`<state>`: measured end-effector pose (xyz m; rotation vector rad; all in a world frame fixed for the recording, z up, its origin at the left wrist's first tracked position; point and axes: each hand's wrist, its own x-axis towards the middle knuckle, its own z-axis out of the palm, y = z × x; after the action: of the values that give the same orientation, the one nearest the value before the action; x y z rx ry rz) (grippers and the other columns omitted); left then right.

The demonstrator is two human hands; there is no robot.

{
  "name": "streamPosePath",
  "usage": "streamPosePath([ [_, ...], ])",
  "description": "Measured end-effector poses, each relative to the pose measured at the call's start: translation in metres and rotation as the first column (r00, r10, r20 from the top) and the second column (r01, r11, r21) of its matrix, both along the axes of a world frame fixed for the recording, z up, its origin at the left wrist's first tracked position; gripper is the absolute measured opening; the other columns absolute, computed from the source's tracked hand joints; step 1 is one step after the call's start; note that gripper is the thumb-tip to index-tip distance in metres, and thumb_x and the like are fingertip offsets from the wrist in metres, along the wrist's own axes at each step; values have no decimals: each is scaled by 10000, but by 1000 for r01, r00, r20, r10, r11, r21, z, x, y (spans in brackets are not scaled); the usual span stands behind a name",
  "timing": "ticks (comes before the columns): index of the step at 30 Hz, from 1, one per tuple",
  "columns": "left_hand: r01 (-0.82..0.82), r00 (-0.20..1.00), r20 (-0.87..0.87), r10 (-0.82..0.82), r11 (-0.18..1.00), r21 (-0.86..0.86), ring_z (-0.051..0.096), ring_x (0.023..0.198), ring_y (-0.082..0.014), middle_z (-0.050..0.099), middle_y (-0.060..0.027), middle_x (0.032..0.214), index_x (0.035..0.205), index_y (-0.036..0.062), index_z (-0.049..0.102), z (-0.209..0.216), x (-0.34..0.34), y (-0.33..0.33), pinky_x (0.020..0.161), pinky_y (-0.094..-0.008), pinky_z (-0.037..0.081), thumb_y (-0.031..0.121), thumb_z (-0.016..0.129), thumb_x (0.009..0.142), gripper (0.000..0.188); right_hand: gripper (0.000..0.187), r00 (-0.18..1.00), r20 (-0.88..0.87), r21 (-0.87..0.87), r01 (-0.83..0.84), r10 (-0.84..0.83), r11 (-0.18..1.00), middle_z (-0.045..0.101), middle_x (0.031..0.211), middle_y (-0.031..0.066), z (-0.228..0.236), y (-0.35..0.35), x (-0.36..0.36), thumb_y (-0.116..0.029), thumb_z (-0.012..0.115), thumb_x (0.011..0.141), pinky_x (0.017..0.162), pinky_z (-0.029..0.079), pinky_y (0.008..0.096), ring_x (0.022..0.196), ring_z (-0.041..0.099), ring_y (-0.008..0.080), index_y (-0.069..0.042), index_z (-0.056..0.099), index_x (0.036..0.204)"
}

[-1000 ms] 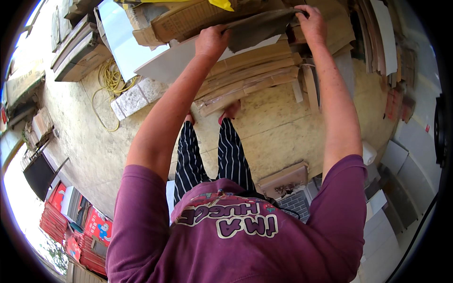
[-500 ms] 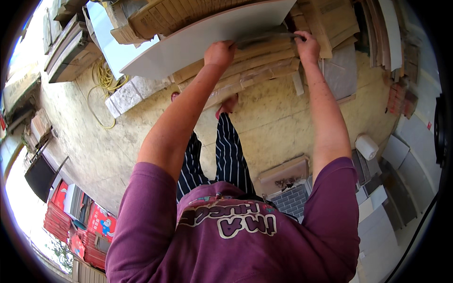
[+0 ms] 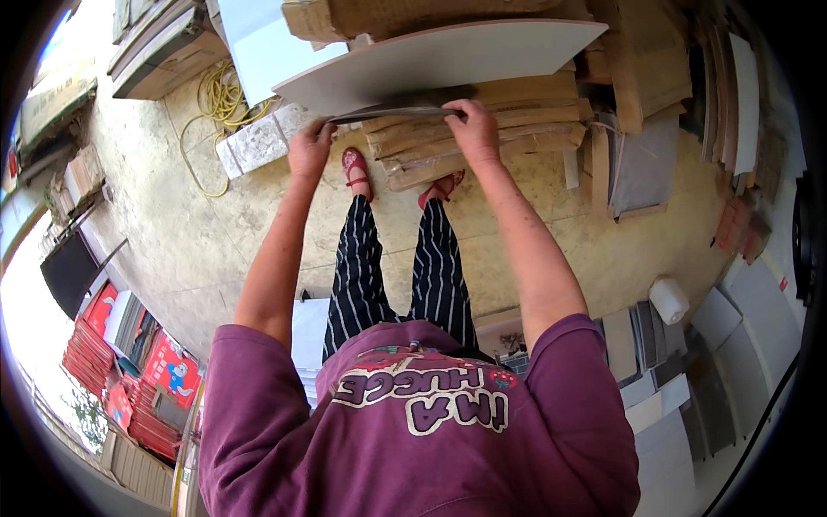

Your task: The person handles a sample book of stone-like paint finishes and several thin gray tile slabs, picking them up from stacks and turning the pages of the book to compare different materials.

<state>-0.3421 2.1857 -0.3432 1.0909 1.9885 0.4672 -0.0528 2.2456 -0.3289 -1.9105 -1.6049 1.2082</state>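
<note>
A thin dark slab [image 3: 392, 113], seen almost edge-on and slightly bowed by the lens, spans the space between my hands. My left hand [image 3: 310, 150] pinches its left end, and my right hand [image 3: 474, 133] grips its right end; both arms are stretched forward. Just beyond it a large pale panel [image 3: 448, 56] stands on edge, with a dark shadow or reflection across its lower part. Flat cardboard cartons [image 3: 482, 142] are stacked below the panel, close to my right hand. The slab's broad face is hidden, so whether it is a tile I cannot tell.
A white speckled block [image 3: 254, 153] and a coiled yellow hose [image 3: 222, 90] lie on the floor at left. Grey slabs [image 3: 646, 164] lean at right. A white roll [image 3: 668, 300] stands near stacked tiles. Red flat packages [image 3: 93, 345] are at the lower left.
My hands have shifted left with the dark slab, away from the cartons' right end. My feet now both show, apart on the floor, in front of the cartons.
</note>
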Motion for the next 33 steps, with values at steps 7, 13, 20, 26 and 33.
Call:
streamPosePath([
  [7,-273,954,205,221,921,277,601,669,-80,676,-51,806,1013,2,646,48,-63,12,623,-214,489,119,581,863,201,132,985,-113,136,-115,130,984,601,904,78,32,34,-70,-93,647,714,724,482,356,840,582,283,-126,647,842],
  [13,-264,934,328,143,895,360,623,737,-101,671,-69,830,991,-11,638,66,-21,54,661,-225,496,89,563,874,171,128,994,-56,173,-80,91,982,601,908,82,50,71,-31,-122,630,737,737,473,357,848,579,288,-110,642,864],
  [20,-23,954,290,-82,940,341,620,752,-106,673,-68,829,1001,-32,616,62,85,116,682,-227,485,111,562,881,195,159,994,29,252,91,-102,963,609,885,84,57,116,88,-125,634,747,721,472,310,781,587,234,-107,651,904],
  [26,154,959,168,-229,915,372,636,708,-115,674,-81,779,991,31,653,87,175,165,669,-240,486,171,616,823,222,167,958,18,498,240,-287,833,607,871,42,104,151,171,-87,638,746,698,468,263,729,572,144,-108,670,908],
  [33,148,962,162,-222,914,377,643,696,-126,680,-67,809,985,40,658,70,166,153,658,-248,490,179,606,826,218,159,959,-76,517,271,-272,812,578,818,8,101,124,157,-61,636,765,642,445,233,664,516,99,-85,663,920],
])
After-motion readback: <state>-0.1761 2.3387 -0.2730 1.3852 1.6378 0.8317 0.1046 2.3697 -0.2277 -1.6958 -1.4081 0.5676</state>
